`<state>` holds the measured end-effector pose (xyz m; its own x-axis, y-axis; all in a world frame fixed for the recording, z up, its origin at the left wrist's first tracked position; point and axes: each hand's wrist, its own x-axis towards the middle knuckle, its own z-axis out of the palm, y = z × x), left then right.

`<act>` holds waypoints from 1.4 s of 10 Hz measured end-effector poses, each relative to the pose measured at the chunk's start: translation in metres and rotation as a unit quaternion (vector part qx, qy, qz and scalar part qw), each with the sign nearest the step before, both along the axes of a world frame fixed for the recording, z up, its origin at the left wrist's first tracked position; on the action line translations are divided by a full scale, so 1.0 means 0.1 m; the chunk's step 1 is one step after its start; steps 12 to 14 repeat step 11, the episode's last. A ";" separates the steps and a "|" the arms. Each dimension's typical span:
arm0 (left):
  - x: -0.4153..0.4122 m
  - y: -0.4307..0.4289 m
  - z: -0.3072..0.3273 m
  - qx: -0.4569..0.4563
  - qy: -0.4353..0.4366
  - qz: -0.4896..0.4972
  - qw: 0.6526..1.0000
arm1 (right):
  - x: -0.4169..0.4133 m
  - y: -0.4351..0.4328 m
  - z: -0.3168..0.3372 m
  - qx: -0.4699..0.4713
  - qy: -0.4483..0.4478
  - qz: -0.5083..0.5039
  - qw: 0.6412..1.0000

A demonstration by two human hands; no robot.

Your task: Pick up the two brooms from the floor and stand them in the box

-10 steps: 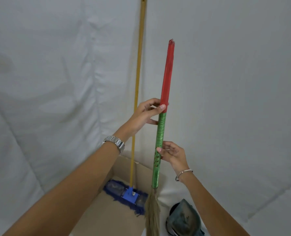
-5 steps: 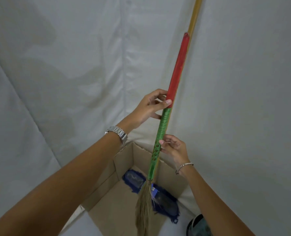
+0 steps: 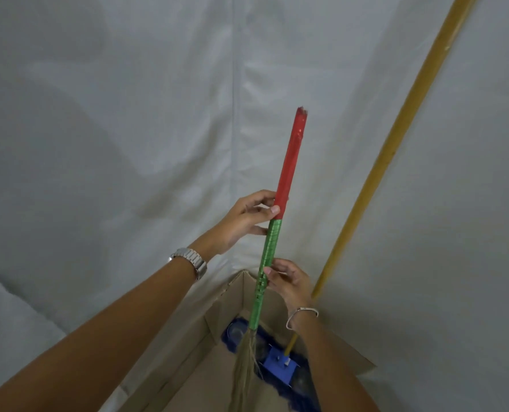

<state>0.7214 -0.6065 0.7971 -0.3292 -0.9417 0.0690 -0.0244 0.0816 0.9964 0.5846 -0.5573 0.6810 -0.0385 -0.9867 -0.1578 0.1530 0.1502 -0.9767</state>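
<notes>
A grass broom (image 3: 289, 171) with a red and green wrapped handle stands nearly upright, its straw bristles down inside the open cardboard box (image 3: 235, 295). My left hand (image 3: 244, 218) pinches the handle where red meets green. Lower down, my right hand (image 3: 289, 281) holds the green part with its fingertips. A second broom with a long yellow stick (image 3: 396, 138) stands in the box too, leaning right against the white sheet; its blue flat head (image 3: 280, 367) rests on the box bottom behind the bristles.
White fabric sheeting (image 3: 113, 129) covers the wall behind and the floor around the box. The box sits in the corner formed by the sheets. A box flap (image 3: 354, 358) sticks out on the right.
The view has swung left and down, so the yellow stick now appears far to the right. The red and green broom has come more upright and sits lower in the box, both hands still on it.
</notes>
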 end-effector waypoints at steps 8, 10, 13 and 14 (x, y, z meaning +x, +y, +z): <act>0.50 -1.35 -1.57 -0.014 0.053 0.237 0.970 | 0.73 -1.62 -1.54 0.013 0.192 -0.062 0.979; 0.46 -1.21 -1.60 -0.033 -0.025 0.285 0.958 | 0.71 -1.40 -1.54 0.022 0.339 0.021 0.940; 0.49 -1.08 -1.61 -0.070 -0.114 0.252 0.958 | 0.57 -1.14 -1.42 -0.004 0.411 -0.017 0.912; 0.49 -1.08 -1.61 -0.070 -0.114 0.252 0.958 | 0.57 -1.14 -1.42 -0.004 0.411 -0.017 0.912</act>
